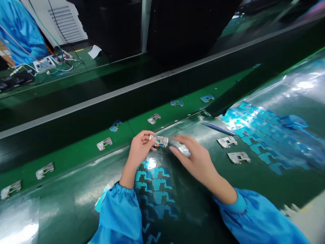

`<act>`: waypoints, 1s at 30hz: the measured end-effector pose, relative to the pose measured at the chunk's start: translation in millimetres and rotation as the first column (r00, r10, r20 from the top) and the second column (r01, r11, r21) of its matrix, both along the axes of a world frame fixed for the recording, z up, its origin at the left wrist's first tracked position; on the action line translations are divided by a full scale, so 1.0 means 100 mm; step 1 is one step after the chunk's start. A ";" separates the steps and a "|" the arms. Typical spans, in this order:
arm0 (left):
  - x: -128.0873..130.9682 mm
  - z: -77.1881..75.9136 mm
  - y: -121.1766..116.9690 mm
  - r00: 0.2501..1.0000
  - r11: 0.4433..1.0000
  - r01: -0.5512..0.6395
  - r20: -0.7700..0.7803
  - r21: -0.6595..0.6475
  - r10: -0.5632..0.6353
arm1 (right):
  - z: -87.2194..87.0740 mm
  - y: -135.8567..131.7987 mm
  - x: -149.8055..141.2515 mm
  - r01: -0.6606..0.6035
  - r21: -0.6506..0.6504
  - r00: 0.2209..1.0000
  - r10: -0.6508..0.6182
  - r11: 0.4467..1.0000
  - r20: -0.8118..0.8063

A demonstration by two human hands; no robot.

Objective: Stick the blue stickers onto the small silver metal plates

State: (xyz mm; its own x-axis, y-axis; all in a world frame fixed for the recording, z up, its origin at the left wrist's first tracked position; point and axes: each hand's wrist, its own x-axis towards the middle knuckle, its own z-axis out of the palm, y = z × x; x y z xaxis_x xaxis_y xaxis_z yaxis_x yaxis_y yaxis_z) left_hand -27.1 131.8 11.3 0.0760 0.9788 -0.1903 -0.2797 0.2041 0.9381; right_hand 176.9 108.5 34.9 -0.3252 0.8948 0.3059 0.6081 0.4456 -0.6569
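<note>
My left hand (142, 145) pinches a small circuit board (162, 141) by its left end, above the near edge of the green strip. Just right of that board is my right hand (194, 154), thumb and fingers apart, with nothing between them. Below the hands lies a clear sheet of blue cut-out stickers (161, 184), partly covered by my left sleeve. To the right, a pair of tweezers (218, 128) rests on the table. Near it lie a circuit board (228, 142) and a second circuit board (238, 157).
Several more boards, such as a silver one (104, 143) and a blue-faced one (176, 103), lie spaced along the green strip (134, 126). A larger sticker sheet (264, 135) covers the right side. A metal rail (122, 88) runs behind. A person's blue sleeve (22, 30) shows far left.
</note>
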 end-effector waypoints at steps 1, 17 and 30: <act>0.00 -0.01 0.01 1.000 1.000 -0.020 -0.006 -0.006 0.020 | -0.05 -0.10 0.06 -0.065 0.050 0.995 0.061 0.997 0.073; 0.04 -0.03 -0.04 0.904 0.991 0.100 -0.424 0.089 -0.053 | -0.36 -0.42 0.08 -0.217 0.169 0.961 0.180 0.962 0.207; 0.02 -0.08 -0.01 0.925 0.992 0.088 -0.377 0.088 -0.048 | -0.28 -0.39 -0.03 -0.223 0.423 0.971 0.158 0.878 0.182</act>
